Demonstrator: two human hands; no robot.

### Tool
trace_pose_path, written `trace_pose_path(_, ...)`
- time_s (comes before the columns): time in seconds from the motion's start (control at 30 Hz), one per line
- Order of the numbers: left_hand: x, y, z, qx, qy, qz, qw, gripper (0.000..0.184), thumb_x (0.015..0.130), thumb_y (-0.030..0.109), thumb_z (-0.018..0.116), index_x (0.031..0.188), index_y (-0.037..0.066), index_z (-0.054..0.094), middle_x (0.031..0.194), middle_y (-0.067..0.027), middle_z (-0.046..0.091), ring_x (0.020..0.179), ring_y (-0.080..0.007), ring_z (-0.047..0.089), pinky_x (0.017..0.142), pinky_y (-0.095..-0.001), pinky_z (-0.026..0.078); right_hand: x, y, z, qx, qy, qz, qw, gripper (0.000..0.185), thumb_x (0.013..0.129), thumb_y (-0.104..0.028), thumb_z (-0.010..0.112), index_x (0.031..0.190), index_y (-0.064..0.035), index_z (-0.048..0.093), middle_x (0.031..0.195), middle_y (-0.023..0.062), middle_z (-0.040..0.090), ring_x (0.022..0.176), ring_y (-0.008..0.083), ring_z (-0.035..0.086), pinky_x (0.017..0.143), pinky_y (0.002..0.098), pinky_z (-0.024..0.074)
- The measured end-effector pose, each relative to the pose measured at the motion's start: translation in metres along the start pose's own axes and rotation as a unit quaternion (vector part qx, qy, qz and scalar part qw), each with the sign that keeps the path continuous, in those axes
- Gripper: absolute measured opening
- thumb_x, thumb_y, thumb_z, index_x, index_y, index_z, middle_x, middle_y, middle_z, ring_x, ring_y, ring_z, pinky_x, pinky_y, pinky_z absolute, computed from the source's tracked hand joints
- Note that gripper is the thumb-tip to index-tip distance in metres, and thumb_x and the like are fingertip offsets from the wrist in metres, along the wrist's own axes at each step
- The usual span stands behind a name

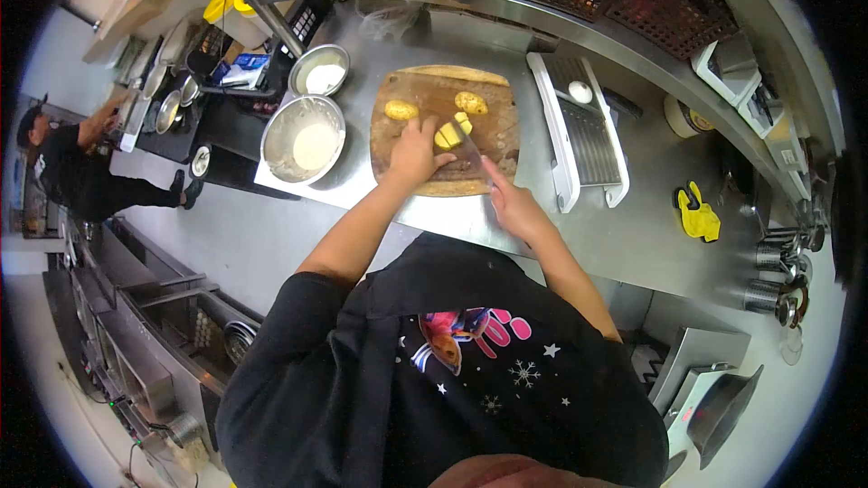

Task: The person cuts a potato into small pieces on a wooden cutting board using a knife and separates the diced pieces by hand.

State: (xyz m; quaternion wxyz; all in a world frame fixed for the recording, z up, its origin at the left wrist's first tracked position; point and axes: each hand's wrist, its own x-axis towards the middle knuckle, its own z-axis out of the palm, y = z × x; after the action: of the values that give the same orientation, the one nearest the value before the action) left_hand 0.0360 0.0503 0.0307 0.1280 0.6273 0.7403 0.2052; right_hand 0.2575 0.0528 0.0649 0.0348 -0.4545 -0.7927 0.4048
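Observation:
On the wooden cutting board [398, 95], my right hand [514, 206] is closed around the handle of a knife [472, 152]. The blade's tip end is at a cut potato [448, 136] with yellow flesh, near the board's middle. My left hand [419, 150] rests on the board just left of that potato, its fingers bent and partly spread, the fingertips touching or close to the pieces. Two whole potatoes lie farther back, one at the left [400, 109] and one at the right [471, 103].
Left of the board stand two metal bowls [278, 146] [306, 68] with pale contents. A white-framed slicer [565, 176] lies at the right, then a yellow glove [698, 217]. A shelf [624, 41] hangs above the counter. Another person [81, 163] works at the far left.

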Motion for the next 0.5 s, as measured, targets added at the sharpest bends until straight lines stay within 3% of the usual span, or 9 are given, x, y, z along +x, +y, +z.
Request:
trace_pose_path(0.13, 0.018, 0.018, 0.010, 0.085, 0.010, 0.012, 0.996, 0.065, 0.072, 0.050, 0.065, 0.119, 0.009, 0.047, 0.110, -0.0164, 0.046, 0.102, -0.0339, 0.051, 0.081, -0.0420, 0.047, -0.022, 0.008, -0.008, 0.051, 0.067, 0.014, 0.996, 0.055, 0.090, -0.016, 0.040, 0.141, -0.0273, 0.022, 0.075, 0.0279, 0.058, 0.073, 0.0409, 0.059, 0.072, 0.0462, 0.0441)
trace_pose_path(0.23, 0.039, 0.033, 0.018, 0.116, -0.037, -0.012, 0.993, 0.061, 0.075, 0.053, 0.060, 0.116, 0.008, 0.049, 0.108, -0.0165, 0.047, 0.101, -0.0329, 0.052, 0.080, -0.0421, 0.048, -0.029, 0.009, -0.018, 0.054, 0.058, 0.041, 0.996, 0.055, 0.090, -0.016, 0.041, 0.141, -0.0269, 0.022, 0.071, 0.0270, 0.057, 0.070, 0.0410, 0.060, 0.069, 0.0456, 0.0437)
trace_pose_path(0.43, 0.050, 0.025, 0.033, 0.085, -0.047, 0.043, 0.994, 0.051, 0.078, 0.047, 0.059, 0.104, 0.004, 0.054, 0.105, -0.0163, 0.048, 0.099, -0.0327, 0.052, 0.079, -0.0428, 0.048, -0.028, 0.022, -0.017, 0.025, 0.054, 0.063, 0.996, 0.053, 0.091, -0.019, 0.038, 0.141, -0.0277, 0.020, 0.072, 0.0283, 0.058, 0.070, 0.0436, 0.058, 0.067, 0.0500, 0.0438)
trace_pose_path(0.5, 0.054, 0.018, 0.033, 0.092, -0.052, 0.037, 0.994, 0.050, 0.078, 0.046, 0.059, 0.107, 0.006, 0.054, 0.105, -0.0159, 0.049, 0.099, -0.0319, 0.052, 0.077, -0.0419, 0.049, -0.027, 0.023, -0.018, 0.024, 0.043, 0.074, 0.996, 0.053, 0.091, -0.020, 0.038, 0.141, -0.0276, 0.020, 0.073, 0.0283, 0.059, 0.070, 0.0436, 0.058, 0.067, 0.0500, 0.0438)
